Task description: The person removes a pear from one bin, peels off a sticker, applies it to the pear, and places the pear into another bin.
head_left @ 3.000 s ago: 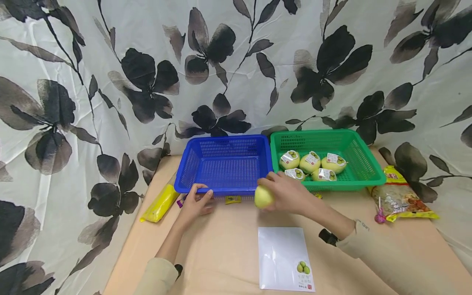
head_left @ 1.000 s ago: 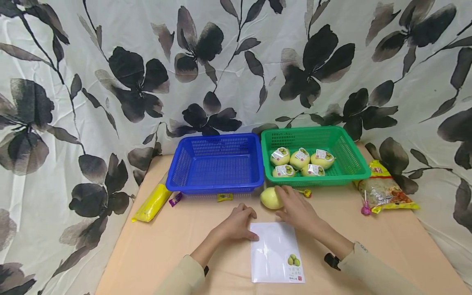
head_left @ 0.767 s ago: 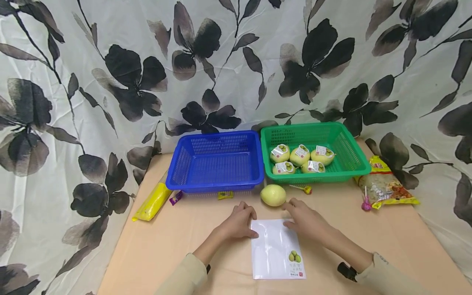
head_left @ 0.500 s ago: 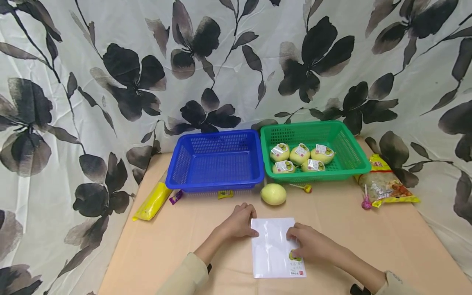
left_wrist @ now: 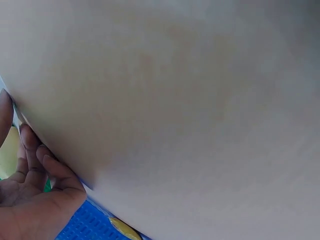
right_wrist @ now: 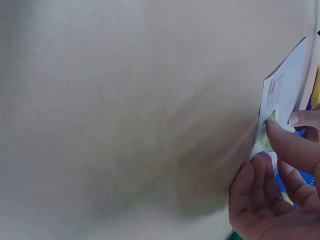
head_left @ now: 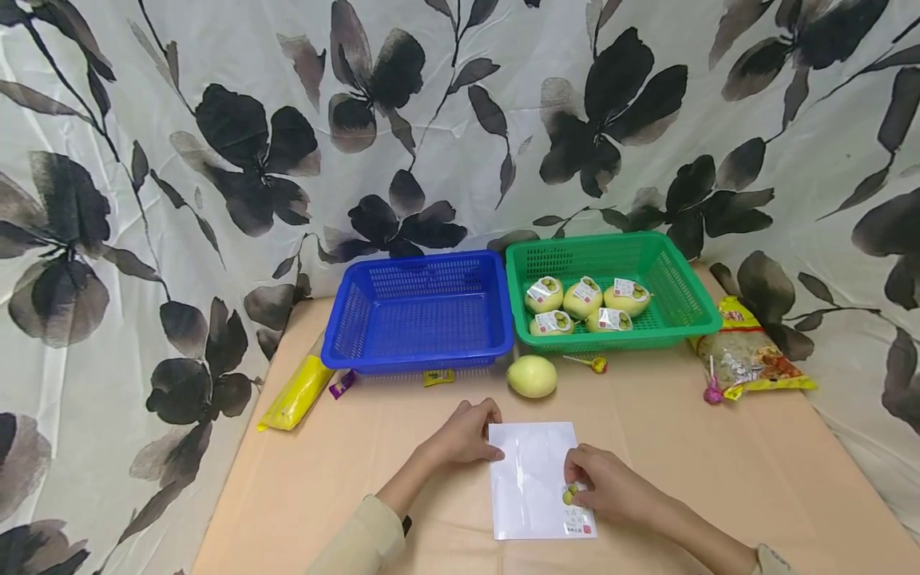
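A white sticker sheet (head_left: pixel 530 471) lies on the table, with one fruit-printed sticker (head_left: pixel 570 495) at its lower right. At the sheet's upper left edge, my left hand (head_left: pixel 463 434) holds it between thumb and fingers. My right hand (head_left: pixel 611 483) pinches the sticker at the sheet's right edge; in the right wrist view its thumb (right_wrist: pixel 287 142) covers part of the green print. Whether the sticker has lifted, I cannot tell. Just beyond the sheet sits a pale green, melon-like fruit (head_left: pixel 532 376), which shows no label and touches neither hand.
Behind are a blue basket (head_left: pixel 417 363) with nothing in it and a green basket (head_left: pixel 690 327) with several labelled fruits. A yellow package (head_left: pixel 296 395), purple-wrapped candy (head_left: pixel 342 385), yellow packet (head_left: pixel 438 378), lollipop (head_left: pixel 598 364), pink lollipop (head_left: pixel 712 391) and snack bag (head_left: pixel 751 351) lie around.
My right hand has set the fruit down before the baskets, let go and come to the sheet's printed corner. My left hand has left the blue basket's rim for the sheet.
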`<state>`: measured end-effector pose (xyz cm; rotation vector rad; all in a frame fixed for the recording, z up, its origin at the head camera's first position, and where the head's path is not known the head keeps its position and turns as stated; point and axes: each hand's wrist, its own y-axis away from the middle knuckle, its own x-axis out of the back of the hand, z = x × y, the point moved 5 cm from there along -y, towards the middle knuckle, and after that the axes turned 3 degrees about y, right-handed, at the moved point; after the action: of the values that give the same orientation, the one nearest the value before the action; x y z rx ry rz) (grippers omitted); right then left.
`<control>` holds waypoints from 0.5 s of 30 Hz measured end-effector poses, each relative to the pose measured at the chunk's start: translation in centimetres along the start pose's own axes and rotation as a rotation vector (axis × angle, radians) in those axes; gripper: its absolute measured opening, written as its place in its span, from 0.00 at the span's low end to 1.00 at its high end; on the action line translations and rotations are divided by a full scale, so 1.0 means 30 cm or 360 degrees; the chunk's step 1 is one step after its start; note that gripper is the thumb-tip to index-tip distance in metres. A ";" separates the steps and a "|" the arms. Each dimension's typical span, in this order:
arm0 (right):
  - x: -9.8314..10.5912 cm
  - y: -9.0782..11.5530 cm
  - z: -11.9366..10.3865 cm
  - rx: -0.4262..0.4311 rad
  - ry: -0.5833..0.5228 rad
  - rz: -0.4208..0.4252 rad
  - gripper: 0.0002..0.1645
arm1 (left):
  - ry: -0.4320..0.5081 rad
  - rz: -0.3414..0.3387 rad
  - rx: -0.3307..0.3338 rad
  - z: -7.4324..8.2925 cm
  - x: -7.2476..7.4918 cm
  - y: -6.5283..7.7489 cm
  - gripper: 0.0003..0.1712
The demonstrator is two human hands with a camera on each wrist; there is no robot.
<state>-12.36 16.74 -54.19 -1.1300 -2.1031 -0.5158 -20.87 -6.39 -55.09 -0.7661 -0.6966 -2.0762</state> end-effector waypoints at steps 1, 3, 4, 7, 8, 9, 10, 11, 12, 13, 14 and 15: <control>0.000 0.001 0.001 0.0008 -0.0031 0.0003 0.19 | 0.0003 0.0001 -0.0003 0.001 0.000 0.000 0.27; 0.001 0.005 0.004 0.0018 -0.0076 0.0013 0.18 | 0.0010 -0.0001 -0.0004 0.002 0.001 0.000 0.27; 0.002 0.007 0.005 0.0026 -0.0083 0.0023 0.17 | 0.0010 -0.0002 -0.0004 0.003 0.001 0.000 0.27; 0.010 0.019 0.003 0.0093 -0.0070 0.0054 0.16 | 0.0015 -0.0007 -0.0006 0.007 0.004 0.001 0.27; 0.014 0.025 0.002 0.0110 -0.0066 0.0062 0.15 | 0.0015 -0.0007 -0.0011 0.007 0.004 0.001 0.27; 0.018 0.031 0.001 0.0135 -0.0061 0.0073 0.15 | 0.0016 -0.0006 -0.0022 0.008 0.005 0.001 0.27; 0.023 0.038 0.000 0.0156 -0.0065 0.0081 0.16 | 0.0016 -0.0004 -0.0036 0.010 0.006 0.001 0.26; 0.029 0.046 -0.002 0.0177 -0.0075 0.0082 0.16 | 0.0022 -0.0003 -0.0052 0.011 0.008 0.002 0.26; 0.034 0.054 -0.004 0.0196 -0.0081 0.0087 0.16 | 0.0030 -0.0001 -0.0069 0.012 0.008 0.002 0.27; 0.040 0.061 -0.006 0.0216 -0.0088 0.0090 0.17 | 0.0036 0.0001 -0.0088 0.012 0.009 0.002 0.27; 0.046 0.068 -0.008 0.0232 -0.0101 0.0090 0.17 | 0.0046 0.0002 -0.0103 0.012 0.009 0.001 0.27; 0.053 0.075 -0.010 0.0244 -0.0113 0.0090 0.17 | 0.0053 0.0003 -0.0116 0.011 0.009 0.000 0.27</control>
<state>-10.96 18.67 -52.78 -1.1303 -2.1248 -0.2858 -20.90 -6.30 -54.68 -0.7704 -0.6044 -2.1179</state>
